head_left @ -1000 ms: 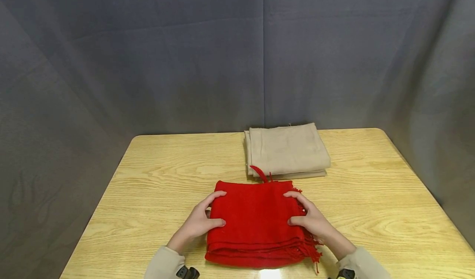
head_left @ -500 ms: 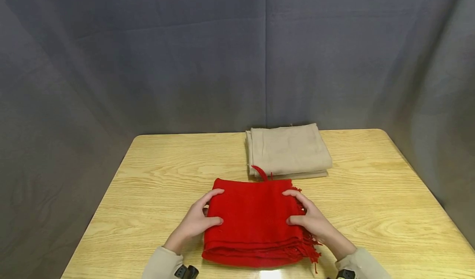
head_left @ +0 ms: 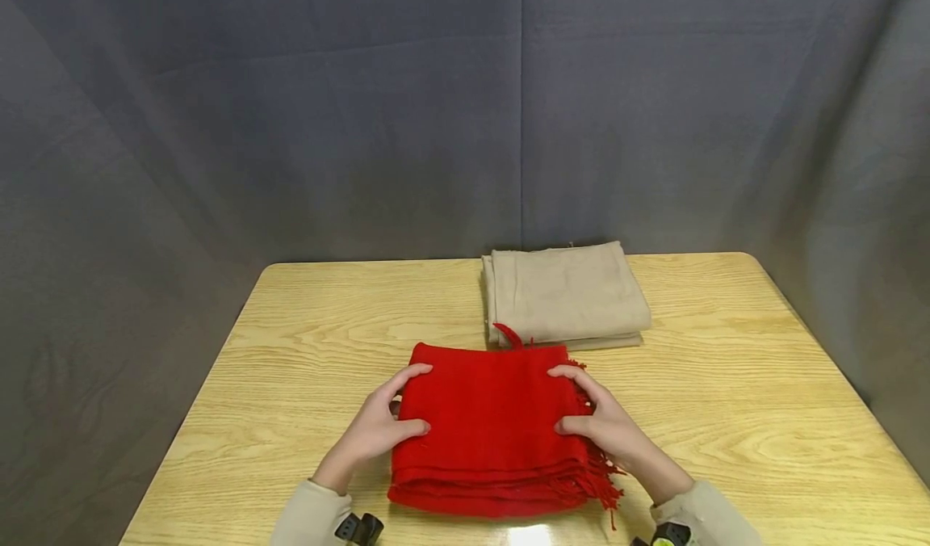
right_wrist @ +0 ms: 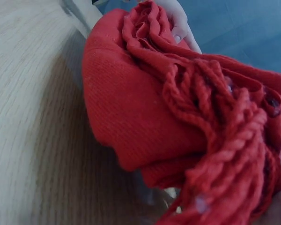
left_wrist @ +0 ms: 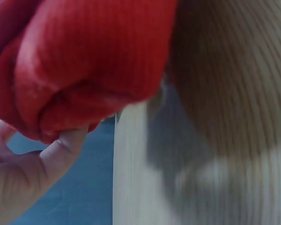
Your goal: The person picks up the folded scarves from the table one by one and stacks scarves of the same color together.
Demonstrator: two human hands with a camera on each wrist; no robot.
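Observation:
A folded red scarf (head_left: 487,417) lies level between my two hands in the head view, its layered folds facing me. My left hand (head_left: 376,426) grips its left side, thumb and forefinger on top; the left wrist view shows fingers (left_wrist: 63,147) at the underside. On the opposite side my right hand (head_left: 609,425) grips the fringed end the same way, with its other fingers mostly hidden. Twisted tassels (right_wrist: 234,145) hang down close to the right wrist camera. Both wrist views show the scarf raised above the tabletop, a shadow beneath it.
Behind the scarf, a folded beige cloth (head_left: 567,291) lies near the far edge of the wooden table (head_left: 741,384). One red strand (head_left: 507,334) overlaps its front edge in the head view. Grey curtains (head_left: 363,126) hang at the back and sides.
Both hands and the scarf have shifted a little to the left and slightly away from me, the left side more than the right. The grip looks the same; the beige cloth stays put.

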